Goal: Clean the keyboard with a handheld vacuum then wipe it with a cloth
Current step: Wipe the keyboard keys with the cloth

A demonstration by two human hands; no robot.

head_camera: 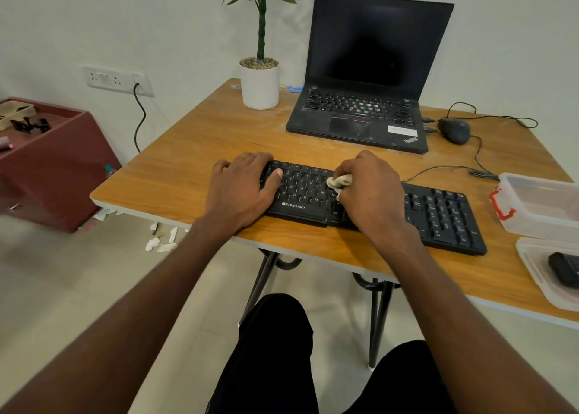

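A black keyboard (pixel 438 213) lies across the front of the wooden table (pixel 194 150). My left hand (pixel 241 188) rests flat on the keyboard's left end, thumb lying on the keys. My right hand (pixel 369 191) grips a bunched white cloth (pixel 340 182) and presses it onto the keys near the keyboard's middle. A dark object that may be the handheld vacuum (pixel 564 268) lies in a clear tray at the table's right edge, only partly in view.
An open black laptop (pixel 360 113) stands behind the keyboard, a potted plant (pixel 260 81) to its left, a wired mouse (pixel 454 130) to its right. A clear plastic box (pixel 539 207) sits at the right. Paper scraps (pixel 159 241) lie on the floor by a maroon cabinet (pixel 53 166).
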